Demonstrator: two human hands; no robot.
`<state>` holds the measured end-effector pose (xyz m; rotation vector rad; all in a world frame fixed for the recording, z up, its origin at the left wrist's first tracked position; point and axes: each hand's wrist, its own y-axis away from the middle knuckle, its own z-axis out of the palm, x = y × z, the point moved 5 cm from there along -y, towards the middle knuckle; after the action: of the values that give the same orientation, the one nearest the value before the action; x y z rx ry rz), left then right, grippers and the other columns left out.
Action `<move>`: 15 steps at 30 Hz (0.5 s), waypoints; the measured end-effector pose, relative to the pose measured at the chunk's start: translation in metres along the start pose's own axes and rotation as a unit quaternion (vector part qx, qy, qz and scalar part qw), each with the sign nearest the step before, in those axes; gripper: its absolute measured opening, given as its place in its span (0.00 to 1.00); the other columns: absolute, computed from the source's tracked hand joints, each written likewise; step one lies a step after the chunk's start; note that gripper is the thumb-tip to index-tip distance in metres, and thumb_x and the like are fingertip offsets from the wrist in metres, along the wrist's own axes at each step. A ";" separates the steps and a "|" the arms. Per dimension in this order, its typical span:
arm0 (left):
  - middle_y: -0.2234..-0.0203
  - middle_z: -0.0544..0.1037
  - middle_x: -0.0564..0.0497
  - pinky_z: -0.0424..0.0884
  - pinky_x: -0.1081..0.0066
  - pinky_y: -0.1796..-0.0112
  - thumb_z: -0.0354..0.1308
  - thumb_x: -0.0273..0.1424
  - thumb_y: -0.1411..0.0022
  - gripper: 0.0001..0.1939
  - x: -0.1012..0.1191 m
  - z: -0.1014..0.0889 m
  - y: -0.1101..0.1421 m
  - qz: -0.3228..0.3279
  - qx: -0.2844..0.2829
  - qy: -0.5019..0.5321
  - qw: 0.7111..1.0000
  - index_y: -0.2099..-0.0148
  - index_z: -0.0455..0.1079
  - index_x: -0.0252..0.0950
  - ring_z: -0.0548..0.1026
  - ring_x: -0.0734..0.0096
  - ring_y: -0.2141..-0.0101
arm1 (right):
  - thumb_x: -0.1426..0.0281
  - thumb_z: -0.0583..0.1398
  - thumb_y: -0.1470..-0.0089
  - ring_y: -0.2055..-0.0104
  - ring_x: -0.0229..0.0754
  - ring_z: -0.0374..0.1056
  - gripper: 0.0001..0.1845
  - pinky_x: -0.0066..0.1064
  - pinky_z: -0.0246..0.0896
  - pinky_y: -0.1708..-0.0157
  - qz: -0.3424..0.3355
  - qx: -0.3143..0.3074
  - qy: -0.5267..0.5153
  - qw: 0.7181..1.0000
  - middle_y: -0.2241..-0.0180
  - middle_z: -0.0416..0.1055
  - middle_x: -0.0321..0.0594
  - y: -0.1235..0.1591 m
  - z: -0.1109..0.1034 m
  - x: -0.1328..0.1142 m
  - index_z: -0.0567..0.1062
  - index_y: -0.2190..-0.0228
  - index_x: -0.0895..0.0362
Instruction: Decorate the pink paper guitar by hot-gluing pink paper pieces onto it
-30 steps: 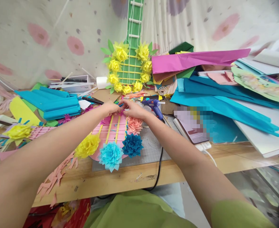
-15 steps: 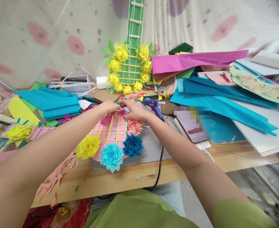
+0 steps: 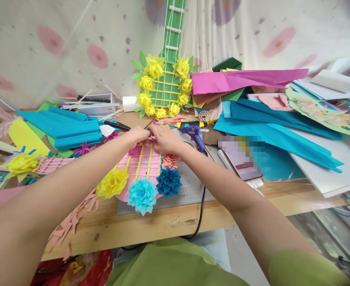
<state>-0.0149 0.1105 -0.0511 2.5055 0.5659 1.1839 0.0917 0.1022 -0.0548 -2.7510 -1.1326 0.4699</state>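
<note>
A pink paper guitar (image 3: 130, 186) with yellow strips and white strings lies on the grey cutting mat (image 3: 189, 194). Around its lower edge sit a yellow paper flower (image 3: 112, 182), a light blue one (image 3: 142, 195), a dark blue one (image 3: 168, 182) and a salmon one (image 3: 170, 160). My left hand (image 3: 138, 136) and my right hand (image 3: 165, 139) meet over the guitar's far end, fingertips pinched together. A bit of magenta paper (image 3: 154, 140) shows by my right fingers; what my left fingers hold is hidden. More magenta paper (image 3: 135, 151) lies below my left hand.
A purple glue gun (image 3: 195, 135) lies right of my hands, its black cord (image 3: 202, 206) hanging over the table edge. Behind stands a green guitar (image 3: 170, 91) with yellow flowers. Blue paper (image 3: 270, 123) is heaped at right, more blue paper (image 3: 70, 127) at left.
My hands have drawn closer together, and my right fingers have closed in over the magenta piece, which is now mostly covered. The whole view has shifted slightly.
</note>
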 end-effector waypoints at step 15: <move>0.75 0.76 0.46 0.58 0.75 0.80 0.57 0.31 0.44 0.08 0.001 0.003 0.002 0.008 0.023 -0.016 1.000 0.63 0.68 0.32 0.74 0.70 0.77 | 0.74 0.56 0.49 0.48 0.53 0.63 0.26 0.42 0.58 0.50 0.011 0.003 -0.001 1.000 0.50 0.68 0.53 0.001 0.002 0.004 0.60 0.47 0.63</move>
<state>-0.0108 0.1087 -0.0511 2.5673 0.5733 1.1478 0.0940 0.1040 -0.0580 -2.7612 -1.0997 0.4791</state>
